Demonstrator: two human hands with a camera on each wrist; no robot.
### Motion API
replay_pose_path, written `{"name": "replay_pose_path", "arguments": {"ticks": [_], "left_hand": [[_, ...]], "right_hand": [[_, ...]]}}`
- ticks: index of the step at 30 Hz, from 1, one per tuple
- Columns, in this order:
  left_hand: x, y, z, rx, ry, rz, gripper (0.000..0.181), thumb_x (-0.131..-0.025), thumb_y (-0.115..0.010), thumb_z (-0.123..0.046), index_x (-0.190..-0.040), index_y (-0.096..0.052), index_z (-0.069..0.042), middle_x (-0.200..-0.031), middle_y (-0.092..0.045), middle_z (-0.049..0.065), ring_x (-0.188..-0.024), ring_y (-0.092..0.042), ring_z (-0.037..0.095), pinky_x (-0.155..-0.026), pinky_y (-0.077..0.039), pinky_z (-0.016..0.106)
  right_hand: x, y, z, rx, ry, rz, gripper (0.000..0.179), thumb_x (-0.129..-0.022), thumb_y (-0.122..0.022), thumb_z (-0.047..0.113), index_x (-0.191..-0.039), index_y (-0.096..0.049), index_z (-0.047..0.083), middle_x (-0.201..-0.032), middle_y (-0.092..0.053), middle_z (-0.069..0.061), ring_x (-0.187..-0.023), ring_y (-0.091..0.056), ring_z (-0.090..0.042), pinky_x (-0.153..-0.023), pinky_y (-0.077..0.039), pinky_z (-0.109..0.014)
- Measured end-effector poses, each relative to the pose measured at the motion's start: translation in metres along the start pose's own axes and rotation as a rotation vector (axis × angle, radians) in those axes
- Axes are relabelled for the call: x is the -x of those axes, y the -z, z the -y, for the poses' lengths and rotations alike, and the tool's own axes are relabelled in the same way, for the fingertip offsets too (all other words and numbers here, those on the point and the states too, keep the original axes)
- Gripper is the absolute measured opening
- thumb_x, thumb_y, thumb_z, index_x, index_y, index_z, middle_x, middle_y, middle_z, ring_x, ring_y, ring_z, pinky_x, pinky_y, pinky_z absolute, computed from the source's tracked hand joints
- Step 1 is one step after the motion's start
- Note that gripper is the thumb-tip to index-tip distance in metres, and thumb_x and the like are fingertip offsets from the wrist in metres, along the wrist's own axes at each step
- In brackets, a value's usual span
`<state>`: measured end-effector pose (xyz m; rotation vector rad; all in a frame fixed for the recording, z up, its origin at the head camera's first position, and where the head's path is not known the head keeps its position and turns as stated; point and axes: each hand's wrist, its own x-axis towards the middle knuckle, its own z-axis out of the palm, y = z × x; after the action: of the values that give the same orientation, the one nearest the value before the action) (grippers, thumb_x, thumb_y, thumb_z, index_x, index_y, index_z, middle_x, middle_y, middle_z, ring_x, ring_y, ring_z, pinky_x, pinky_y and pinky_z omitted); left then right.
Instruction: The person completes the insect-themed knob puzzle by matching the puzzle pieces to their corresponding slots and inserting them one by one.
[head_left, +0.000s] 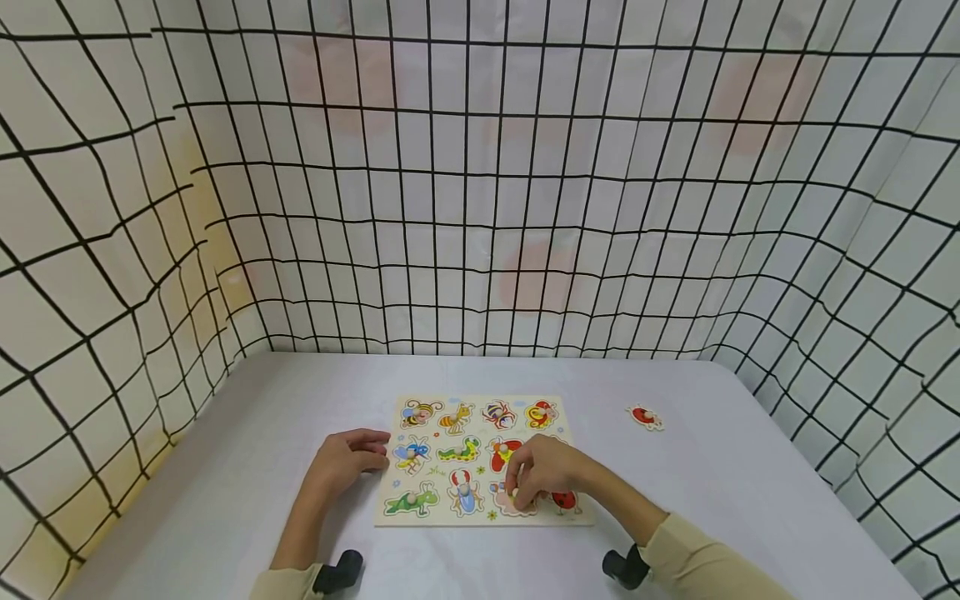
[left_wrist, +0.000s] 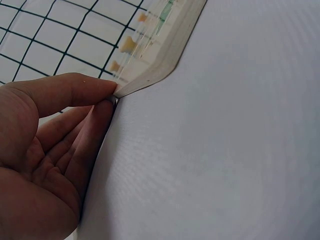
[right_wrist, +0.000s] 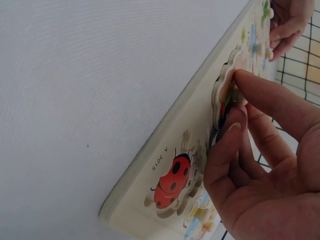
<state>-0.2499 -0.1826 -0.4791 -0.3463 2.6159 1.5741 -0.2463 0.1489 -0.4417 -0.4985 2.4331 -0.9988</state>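
Observation:
A wooden peg puzzle board with several insect pieces lies flat on the table. At its left edge, the thumb and fingertips of my left hand pinch the rim; the wrist view shows them right at the board's side. My right hand pinches a scallop-edged puzzle piece between thumb and fingers, over the front row's third place. My fingers cover most of this piece. Just right of it, a ladybug picture shows in a bare recess. A loose red ladybug piece lies right of the board.
The white-covered table surrounds the board. Black grid netting over white sheeting stands at the back and both sides. Dark wrist straps sit at both sleeves.

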Motion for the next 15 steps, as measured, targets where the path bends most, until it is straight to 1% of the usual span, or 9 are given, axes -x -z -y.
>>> {"name": "replay_pose_path", "arguments": {"ticks": [8,15], "left_hand": [[-0.0001,-0.0001,-0.0009,-0.005,0.008,-0.007,0.034,-0.081,-0.079,-0.007,-0.115,-0.076,-0.009,-0.088,-0.072,0.003,-0.085,-0.062,0.022,-0.08,-0.053,0.032],[0.0008,0.0008,-0.0007,-0.001,-0.003,0.003,0.034,-0.082,-0.078,-0.007,-0.116,-0.076,-0.008,-0.089,-0.072,0.004,-0.085,-0.062,0.021,-0.079,-0.053,0.032]], "right_hand": [[0.0001,-0.0002,-0.0002,-0.003,0.002,-0.004,0.013,-0.072,-0.085,0.005,-0.078,-0.075,0.012,-0.059,-0.062,0.004,-0.056,-0.051,-0.01,-0.053,-0.04,-0.025],[0.0001,-0.0004,-0.0011,-0.001,-0.001,-0.005,0.014,-0.071,-0.085,0.005,-0.077,-0.075,0.013,-0.059,-0.062,0.004,-0.056,-0.05,-0.01,-0.053,-0.039,-0.025]]}}
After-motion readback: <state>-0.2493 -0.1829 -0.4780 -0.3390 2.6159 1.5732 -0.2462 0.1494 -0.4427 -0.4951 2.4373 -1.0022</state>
